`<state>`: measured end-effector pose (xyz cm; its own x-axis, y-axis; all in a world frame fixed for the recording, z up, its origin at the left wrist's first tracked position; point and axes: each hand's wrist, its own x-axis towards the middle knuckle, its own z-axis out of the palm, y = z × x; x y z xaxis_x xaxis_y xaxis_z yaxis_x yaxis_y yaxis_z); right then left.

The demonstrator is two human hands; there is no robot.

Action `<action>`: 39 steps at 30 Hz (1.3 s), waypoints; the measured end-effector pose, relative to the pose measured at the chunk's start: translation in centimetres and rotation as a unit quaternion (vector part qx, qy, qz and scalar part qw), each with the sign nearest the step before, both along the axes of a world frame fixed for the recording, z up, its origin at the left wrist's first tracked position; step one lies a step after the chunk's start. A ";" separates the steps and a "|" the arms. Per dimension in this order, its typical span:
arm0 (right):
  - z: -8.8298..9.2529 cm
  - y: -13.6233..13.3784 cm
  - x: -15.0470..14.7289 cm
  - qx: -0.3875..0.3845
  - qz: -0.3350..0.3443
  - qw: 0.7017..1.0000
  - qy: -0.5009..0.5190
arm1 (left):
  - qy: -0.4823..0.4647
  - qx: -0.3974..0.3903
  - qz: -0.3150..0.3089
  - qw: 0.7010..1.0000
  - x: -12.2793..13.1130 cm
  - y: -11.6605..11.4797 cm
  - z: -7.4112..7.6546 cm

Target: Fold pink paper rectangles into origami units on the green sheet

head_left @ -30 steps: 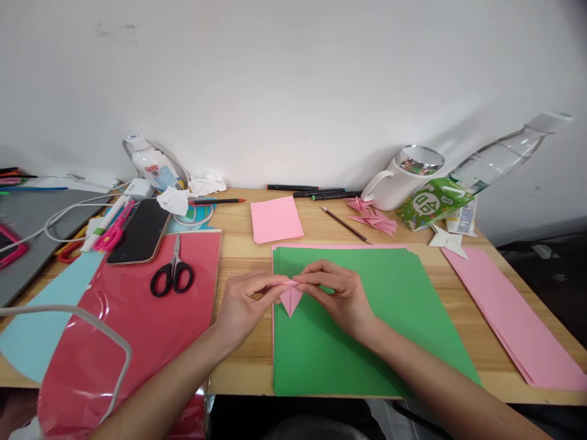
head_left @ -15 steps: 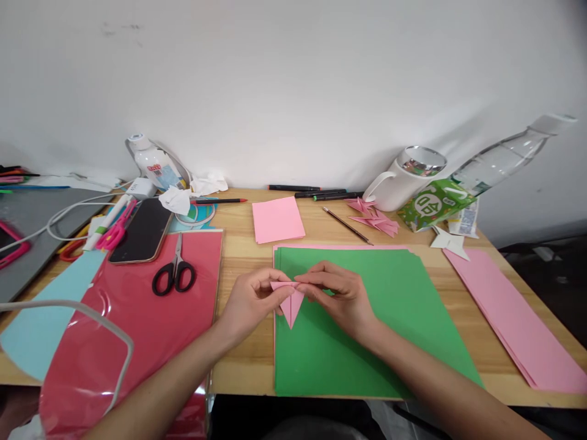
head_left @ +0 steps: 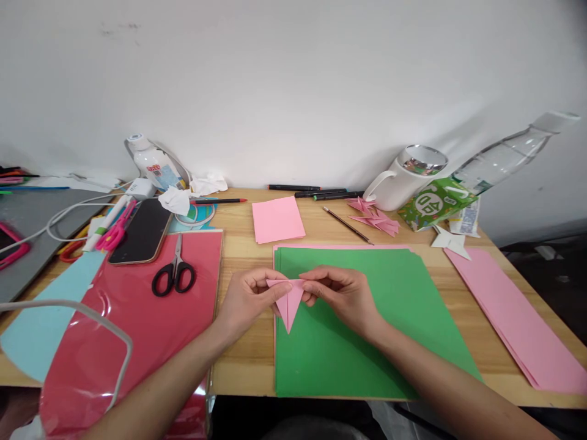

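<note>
L hand [head_left: 247,299] pinches a folded pink paper [head_left: 295,302], thumb in front, fingers behind; R hand [head_left: 347,297] grips its upper R corner btwn thumb & fingertips. Paper is btwn the two hands, straight edge up, point down twd the person, w/ a crease line running down the middle to the tip. It's above the L edge of the green sheets [head_left: 367,348], which lie under R hand & forearm, w/ pink paper edges peeking out beneath.

Beyond the hands, approx. straight ahead: square pink paper stack [head_left: 277,219]. Ahead & R of it: pencil [head_left: 348,225], then spiky pink folded pcs [head_left: 378,221] next to a white mug [head_left: 394,183].

Well to R of R hand: long pink strips [head_left: 513,324] on the table [head_left: 243,366], w/ a white paper star [head_left: 450,242] at their far end.

L of L hand: black-handled scissors [head_left: 175,266], blades pointing away, on a red sheet [head_left: 160,336] in a clear sleeve; phone [head_left: 142,231] just past them, also L.
</note>
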<state>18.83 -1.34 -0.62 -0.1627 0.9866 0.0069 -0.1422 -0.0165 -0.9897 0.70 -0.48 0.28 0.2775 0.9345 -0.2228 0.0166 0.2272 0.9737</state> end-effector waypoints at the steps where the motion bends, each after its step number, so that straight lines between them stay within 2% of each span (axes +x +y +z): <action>1: 0.0 0.0 0.0 -0.008 0.004 1.000 0.000 | 0.004 0.003 0.002 1.000 0.0 0.0 0.1; 8: 0.1 -0.2 0.2 -0.023 0.038 0.997 -0.062 | 0.040 0.018 -0.003 0.999 0.1 0.0 0.5; 14: -0.2 -0.2 0.1 0.069 0.038 0.987 -0.142 | 0.053 0.025 -0.008 0.998 0.4 -0.3 0.4; 22: 0.3 -0.2 0.1 0.074 0.019 0.987 -0.144 | -0.006 -0.032 -0.025 0.999 0.2 -0.1 0.6; 27: 0.2 -0.2 0.2 0.080 0.025 0.983 -0.162 | -0.008 -0.034 -0.030 0.999 0.1 -0.1 0.9; 39: 0.2 -0.1 0.1 -0.032 0.055 0.995 -0.078 | -0.017 -0.081 -0.028 0.996 0.3 -0.3 0.8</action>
<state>18.93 -1.43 -0.40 -0.2644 0.9603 -0.0887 0.0194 -0.0866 -0.9961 1.04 -0.76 1.12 0.3382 0.8700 -0.3588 0.0010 0.3809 0.9246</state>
